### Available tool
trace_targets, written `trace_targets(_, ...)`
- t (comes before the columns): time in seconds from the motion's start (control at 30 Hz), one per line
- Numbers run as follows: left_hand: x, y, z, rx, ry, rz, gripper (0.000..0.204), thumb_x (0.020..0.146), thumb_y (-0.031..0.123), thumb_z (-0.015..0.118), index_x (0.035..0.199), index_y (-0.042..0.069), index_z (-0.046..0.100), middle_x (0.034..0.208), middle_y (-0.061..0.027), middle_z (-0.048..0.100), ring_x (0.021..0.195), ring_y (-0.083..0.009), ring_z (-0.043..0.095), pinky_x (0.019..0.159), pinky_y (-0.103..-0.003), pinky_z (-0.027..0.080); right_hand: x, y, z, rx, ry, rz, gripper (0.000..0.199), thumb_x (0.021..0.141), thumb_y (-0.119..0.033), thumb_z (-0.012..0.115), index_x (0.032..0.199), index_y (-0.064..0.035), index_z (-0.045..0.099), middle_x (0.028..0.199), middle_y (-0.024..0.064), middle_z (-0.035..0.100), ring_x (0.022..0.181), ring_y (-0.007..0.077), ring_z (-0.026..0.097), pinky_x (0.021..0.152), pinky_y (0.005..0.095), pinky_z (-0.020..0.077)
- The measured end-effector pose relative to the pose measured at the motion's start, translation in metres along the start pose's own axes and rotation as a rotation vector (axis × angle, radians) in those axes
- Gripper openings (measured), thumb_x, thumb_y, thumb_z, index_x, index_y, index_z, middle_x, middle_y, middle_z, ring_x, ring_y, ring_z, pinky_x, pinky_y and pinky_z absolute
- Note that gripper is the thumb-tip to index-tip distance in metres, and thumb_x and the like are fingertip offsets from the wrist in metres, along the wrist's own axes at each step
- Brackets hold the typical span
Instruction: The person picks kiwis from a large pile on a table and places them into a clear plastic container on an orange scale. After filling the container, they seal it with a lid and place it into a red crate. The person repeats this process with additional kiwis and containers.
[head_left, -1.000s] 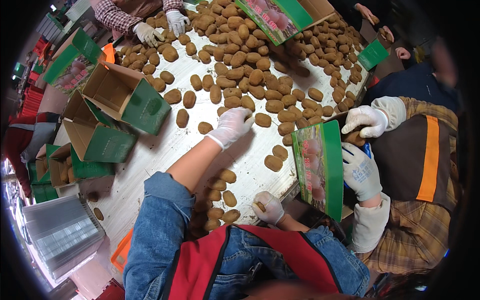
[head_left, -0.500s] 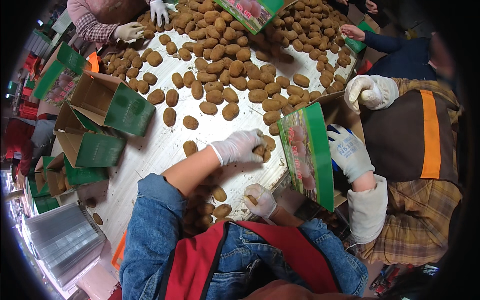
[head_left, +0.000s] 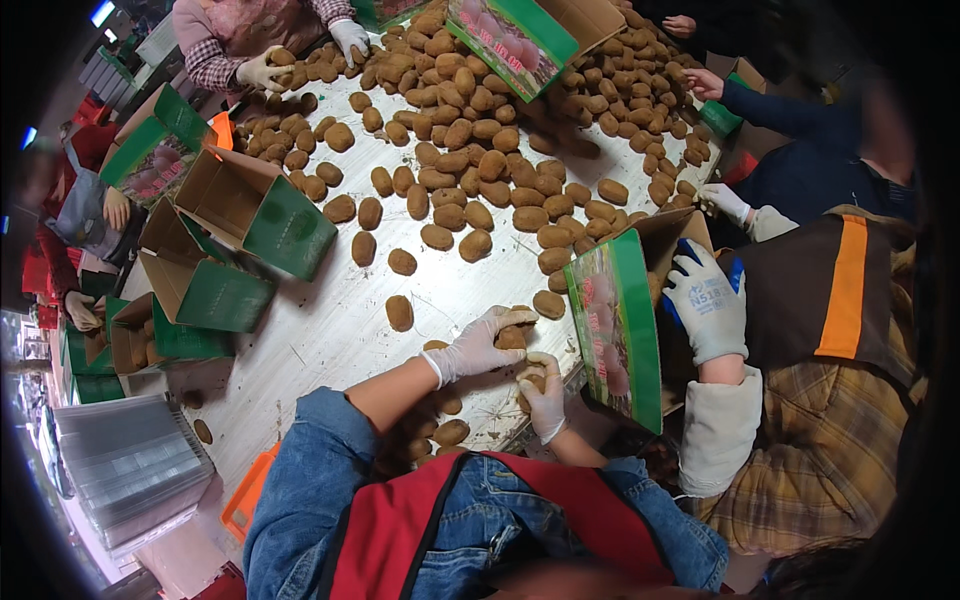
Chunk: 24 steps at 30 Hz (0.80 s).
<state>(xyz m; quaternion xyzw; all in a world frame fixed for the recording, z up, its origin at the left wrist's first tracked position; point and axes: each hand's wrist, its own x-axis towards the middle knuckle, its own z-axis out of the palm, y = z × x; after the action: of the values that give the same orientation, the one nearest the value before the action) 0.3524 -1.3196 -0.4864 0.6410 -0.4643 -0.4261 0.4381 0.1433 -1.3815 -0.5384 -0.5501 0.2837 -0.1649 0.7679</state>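
White counter [head_left: 290, 340] filled most of the view, with a big heap of loose kiwis [head_left: 435, 70] toward the far side. A green carton [head_left: 645, 330] leaned just to the right of the hands. The gloved left hand [head_left: 470, 352] had its fingers wrapped round a brown kiwi [head_left: 511, 338], maybe 2, couldn't tell. Right hand [head_left: 545, 408] had its fingers curled round 1 kiwi [head_left: 530, 380]. Both hands were near the counter's close edge. Imo each fruit was light, firmish, fuzzy enough not to slip much, but bruisable. Best hold was round the fat middle, soft squeeze, no digging in.
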Motion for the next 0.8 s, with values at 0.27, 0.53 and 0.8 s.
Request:
trace_targets(0.27, -0.062, 0.019, 0.010, 0.231, 0.048, 0.171, 0.076, 0.082, 0.038, 0.073, 0.147, 0.008, 0.049, 0.138, -0.0186, 0.056, 0.131, -0.0405, 0.050, 0.114, -0.047, 0.037, 0.001, 0.013, 0.011, 1.164, -0.292, 0.548, 0.082, 0.092, -0.049, 0.061, 0.159, -0.0125, 0.028, 0.159, 0.0158, 0.037, 0.144, 0.0362, 0.040, 0.121, 0.0542, 0.0319)
trace_targets(0.53, -0.046, 0.016, 0.009, 0.306, -0.253, 0.432, 0.072, 0.098, 0.061, 0.047, 0.152, 0.014, 0.042, 0.159, -0.0153, 0.039, 0.144, -0.0460, 0.034, 0.117, -0.061, 0.025, 0.000, -0.001, -0.010, 0.513, -0.618, 0.390, 0.085, 0.091, -0.057, 0.068, 0.158, -0.0176, 0.033, 0.163, 0.0176, 0.028, 0.146, 0.0445, 0.036, 0.120, 0.0591, 0.0304)
trace_targets(0.8, 0.141, -0.004, -0.064, 0.752, 0.267, 0.140, 0.058, 0.092, 0.028, 0.067, 0.145, 0.010, 0.050, 0.152, -0.0226, 0.043, 0.141, -0.0466, 0.039, 0.114, -0.050, 0.040, 0.011, -0.025, -0.022, 1.060, -0.724, 0.415, 0.072, 0.085, -0.049, 0.079, 0.149, -0.0377, 0.048, 0.168, 0.0186, 0.008, 0.140, 0.0643, 0.029, 0.096, 0.0644, 0.0556)
